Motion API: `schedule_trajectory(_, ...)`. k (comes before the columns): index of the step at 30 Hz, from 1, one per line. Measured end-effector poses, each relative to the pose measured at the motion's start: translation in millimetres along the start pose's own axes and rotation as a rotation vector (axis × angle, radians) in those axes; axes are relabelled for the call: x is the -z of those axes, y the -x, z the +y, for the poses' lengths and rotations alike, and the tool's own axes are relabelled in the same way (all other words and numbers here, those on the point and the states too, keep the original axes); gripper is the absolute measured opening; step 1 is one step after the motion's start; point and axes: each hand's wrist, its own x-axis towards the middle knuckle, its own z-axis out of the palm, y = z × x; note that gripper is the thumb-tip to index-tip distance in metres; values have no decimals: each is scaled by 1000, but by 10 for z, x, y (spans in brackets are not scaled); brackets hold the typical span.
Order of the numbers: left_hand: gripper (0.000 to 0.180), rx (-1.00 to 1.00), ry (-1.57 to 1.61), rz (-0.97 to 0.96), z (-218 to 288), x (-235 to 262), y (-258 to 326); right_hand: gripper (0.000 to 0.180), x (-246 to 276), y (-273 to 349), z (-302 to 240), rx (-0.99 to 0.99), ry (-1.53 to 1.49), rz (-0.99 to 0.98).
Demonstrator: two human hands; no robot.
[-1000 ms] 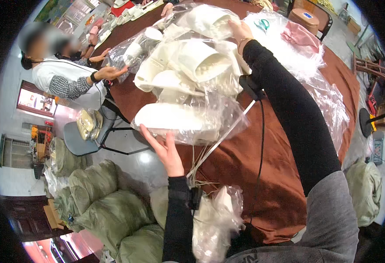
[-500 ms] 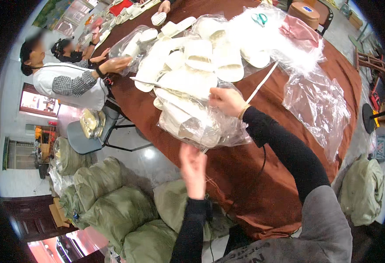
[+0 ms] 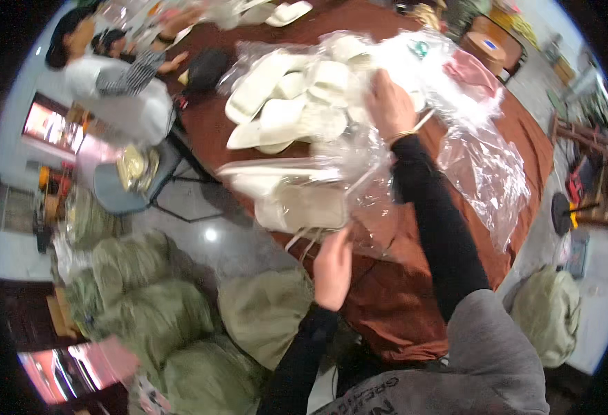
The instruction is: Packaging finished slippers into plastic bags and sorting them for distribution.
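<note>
In front of me is a pair of white slippers (image 3: pixel 300 206) in clear plastic, tilted at the table's near left edge. My left hand (image 3: pixel 333 270) is closed at its lower end, and thin white strips dangle beside the fingers. Farther off, my right hand (image 3: pixel 389 104) is raised over the right side of a pile of white slippers (image 3: pixel 286 104). Motion smears its fingers, so their grip is unclear. Crumpled clear film hangs below that hand, and a white strip (image 3: pixel 423 122) shows by its wrist.
A brown cloth covers the table (image 3: pixel 401 304). Clear plastic film (image 3: pixel 487 173), a pink cloth (image 3: pixel 471 72) and green-handled scissors (image 3: pixel 419 48) lie to the right. Green sacks (image 3: pixel 158 318) crowd the floor at left, near a grey chair (image 3: pixel 120 190). A co-worker (image 3: pixel 120 97) sits across the left side.
My right hand has moved up and away from the bagged slippers, over the pile. My left hand has risen slightly to their lower end. The view has shifted, and a dark object appears near the co-worker.
</note>
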Motion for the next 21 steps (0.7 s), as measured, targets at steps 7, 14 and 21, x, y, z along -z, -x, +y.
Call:
schedule_trajectory(7,23,205,22,-163,-86,-338,562,74,-100,956,-821,482,-118,-439)
schedule_trajectory(14,28,134,267,-71,607,-5,1253,29,-731,592,-573,-18,-556,-293)
schedule_trajectory(21,30,315,563,59,1382,1338,1789,73,60,-547,324,531,209,-148)
